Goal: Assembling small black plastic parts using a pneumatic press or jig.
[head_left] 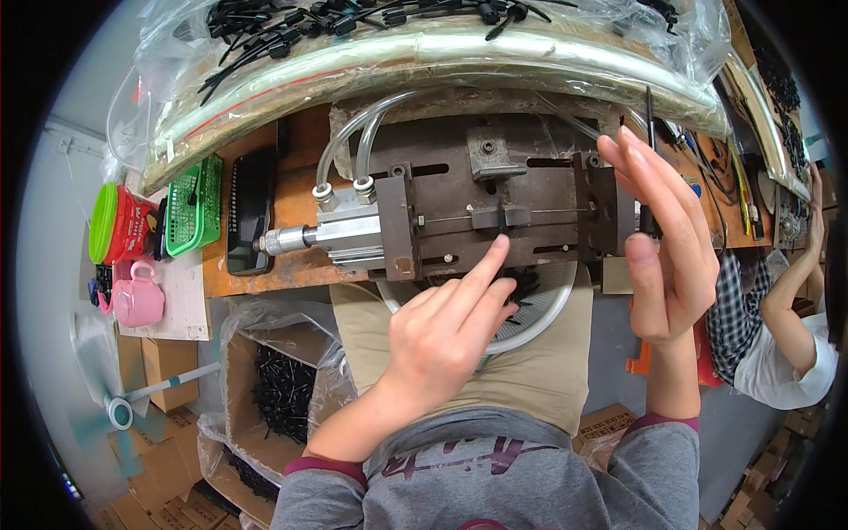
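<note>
A dark metal clamping fixture (pixel 446 194) lies on the wooden bench in front of me, with a silver pneumatic cylinder (pixel 349 237) at its left end. My left hand (pixel 433 331) reaches over its near edge. Its index finger is stretched out, the tip at a small black piece (pixel 502 219) in the middle block; the other fingers are loosely bent, apparently around nothing. At the fixture's right end my right hand (pixel 667 243) is raised, fingers straight and thumb apart. Behind it stands a thin black rod (pixel 649 110); I cannot tell whether the hand touches it.
Black plastic parts (pixel 265 44) lie on plastic film across the back. A round basket (pixel 561 305) holding black pieces rests on my lap. Left are a phone (pixel 252 212), green basket (pixel 212 208) and pink cup (pixel 140 299). Another person (pixel 786 353) sits at right.
</note>
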`<state>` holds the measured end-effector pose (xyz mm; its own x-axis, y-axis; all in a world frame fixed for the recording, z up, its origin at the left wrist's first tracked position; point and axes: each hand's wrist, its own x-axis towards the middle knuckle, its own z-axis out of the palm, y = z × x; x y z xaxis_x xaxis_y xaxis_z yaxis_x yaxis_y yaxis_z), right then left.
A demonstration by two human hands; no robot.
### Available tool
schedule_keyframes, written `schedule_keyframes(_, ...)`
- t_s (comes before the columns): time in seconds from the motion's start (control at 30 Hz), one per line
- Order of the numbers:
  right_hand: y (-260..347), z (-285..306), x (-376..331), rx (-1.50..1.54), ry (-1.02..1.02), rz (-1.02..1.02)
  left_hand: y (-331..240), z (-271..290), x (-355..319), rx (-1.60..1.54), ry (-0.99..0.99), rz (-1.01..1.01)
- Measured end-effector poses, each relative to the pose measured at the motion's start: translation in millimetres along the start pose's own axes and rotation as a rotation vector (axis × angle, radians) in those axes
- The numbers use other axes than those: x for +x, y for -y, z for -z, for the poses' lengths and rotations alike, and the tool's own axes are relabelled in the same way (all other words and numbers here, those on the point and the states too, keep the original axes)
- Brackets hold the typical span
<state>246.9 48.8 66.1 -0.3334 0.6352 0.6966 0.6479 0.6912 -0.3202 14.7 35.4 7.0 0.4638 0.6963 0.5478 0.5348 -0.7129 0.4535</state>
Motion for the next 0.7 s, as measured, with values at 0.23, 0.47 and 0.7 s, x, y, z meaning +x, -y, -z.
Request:
schedule_keyframes(0.23, 13.0, -6.1, -9.1, 0.475, -0.194, -0.243, 1.4, -5.3, 16.6, 0.180, 0.032, -0.033)
schedule_keyframes(0.47, 23.6, 1.3, -17.0, 0.183, 0.036, -0.284, -1.8, 16.1, 30.3, 0.128, 0.158, -0.017)
schedule_keyframes(0.7, 34.8, -38.4, -40.5, -0.046, 0.137, -0.238, 23.4, 39.9, 144.2, 0.244, -0.295, -0.268)
